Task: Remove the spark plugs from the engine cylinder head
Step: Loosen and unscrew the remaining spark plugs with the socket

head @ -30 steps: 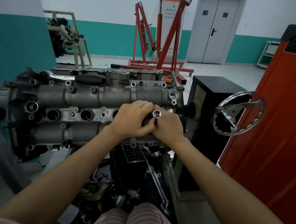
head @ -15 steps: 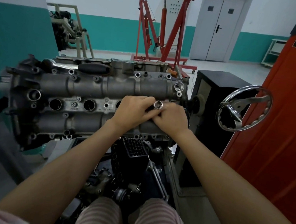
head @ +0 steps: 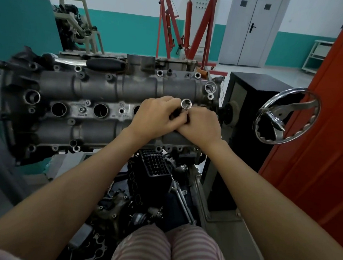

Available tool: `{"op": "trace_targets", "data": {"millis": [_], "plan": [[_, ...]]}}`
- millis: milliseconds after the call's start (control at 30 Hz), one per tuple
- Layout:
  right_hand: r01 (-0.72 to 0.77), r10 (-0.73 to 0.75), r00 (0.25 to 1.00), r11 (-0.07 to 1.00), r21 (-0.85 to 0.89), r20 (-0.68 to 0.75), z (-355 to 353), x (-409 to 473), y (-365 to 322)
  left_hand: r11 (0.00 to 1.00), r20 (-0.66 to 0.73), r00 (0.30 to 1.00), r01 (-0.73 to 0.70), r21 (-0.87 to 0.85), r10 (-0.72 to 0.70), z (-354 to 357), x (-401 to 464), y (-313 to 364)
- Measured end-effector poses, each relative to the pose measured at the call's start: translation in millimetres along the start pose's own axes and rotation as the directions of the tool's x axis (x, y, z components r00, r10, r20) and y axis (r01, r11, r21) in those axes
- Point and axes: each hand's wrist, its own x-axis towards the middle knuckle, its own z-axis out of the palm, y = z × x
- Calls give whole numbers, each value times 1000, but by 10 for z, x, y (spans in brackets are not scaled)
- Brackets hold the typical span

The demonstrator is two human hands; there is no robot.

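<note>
Both hands, left hand (head: 154,117) and right hand (head: 200,126), clamped together around socket wrench (head: 185,104) seated in plug well on cylinder head (head: 98,88); spark plug hidden; loosening step, next needs steady turn

The head (head: 106,93) is dull, rough cast metal, the socket (head: 186,104) bright polished steel, the handwheel (head: 287,116) at three o'clock glossy chrome, the trousers (head: 170,254) soft striped cloth.

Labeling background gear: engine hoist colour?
Red engine hoist, clearest in the head view.
</note>
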Motion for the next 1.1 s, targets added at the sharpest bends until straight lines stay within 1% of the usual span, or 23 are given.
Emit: {"op": "trace_targets", "data": {"millis": [33, 100, 267, 333, 433, 500, 567, 667, 733, 767, 833, 900, 933, 1000, 1067, 1100], "plan": [[-2, 2, 1000, 1000, 18, -9, -2, -6, -1, 1000, -10, 1000, -2, -1, 2, 0, -2, -9], [13, -13, 1000, 1000, -2, -18, 2, -19, -6, 1000, -12, 1000, -14, -7, 14, -3, -5, -24], [89, -89, 995, 996, 9, -52, 13, -23, 12, 999, 27, 999, -25, -38, 26, -17, -8, -15], [89, -89, 996, 996, 18, -28, 12, -21, 11, 997, 14, 999, -41, -66, 42, -30, -9, 6], [83, -80, 996, 995, 54, -48, 1, -24, -3, 998, 8, 1000, -29, -50, 29, -25, -16, 32], [63, -62, 997, 998, 7, -37, 9, -23, -5, 1000, 15, 1000, -24, -8, 24, -9, -25, 23], [59, -61, 997, 998, -26, -56, 21, -24, -7, 999, 17, 999, -33, 13, 33, -7, -27, -1], [61, -59, 995, 998, 12, -86, -4, -38, -28, 1000, 37, 999, -25, -3, 25, -12, -22, -18], [99, -96, 989, 995, 20, -108, -13, -48, -31, 1000, 48, 999, -21, 5, 21, -13, -20, -19], [111, -109, 988, 994, 12, -106, -13, -51, -27, 1000, 47, 999, -23, 6, 23, -16, -22, -15], [95, -95, 994, 995, 4, -51, -14, -44, -22, 999, 31, 999, -21, -24, 22, -28, -25, 7], [70, -69, 997, 997, 37, -24, -8, -35, -20, 999, 18, 1000, -15, -52, 16, -37, -22, 38], [62, -61, 998, 997, 47, -29, -7, -31, -21, 999, 19, 1000, -17, -45, 18, -32, -21, 46], [55, -55, 998, 998, 9, -28, 2, -27, -19, 1000, 24, 999, -23, -6, 23, -10, -28, 34], [67, -68, 996, 998, -20, -56, 17, -25, -9, 1000, 28, 999, -24, 9, 24, -6, -28, 6], [66, -66, 995, 998, -7, -76, 16, -26, -8, 1000, 34, 999, -22, 4, 22, -10, -24, -6]]}}
